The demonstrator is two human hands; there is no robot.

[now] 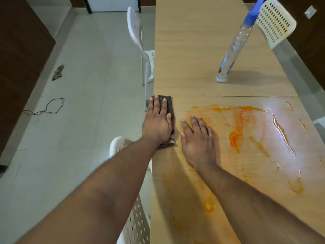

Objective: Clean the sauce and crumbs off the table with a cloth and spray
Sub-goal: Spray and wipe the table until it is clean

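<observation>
Tabletop [193, 50]: pale beige wood grain, crossed by one thin dark seam. Sauce [235, 136]: orange smears and streaks over the near right part, glossy where light reflects white. Cloth [171, 110], near left edge: dark grey-brown with a faint checked pattern at its near end. Spray bottle [233, 48], far right: clear body, blue cap, blue-and-green label. Chairs [137, 37]: white, perforated with rows of holes. Floor [79, 67]: pale grey-white tiles, bearing a thin black cord [51, 106] and a grey-brown rag [59, 72].

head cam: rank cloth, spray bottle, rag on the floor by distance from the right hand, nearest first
From the right hand:
1. cloth, just to its left under the left hand
2. spray bottle, far side of the table
3. rag, floor, far left
</observation>
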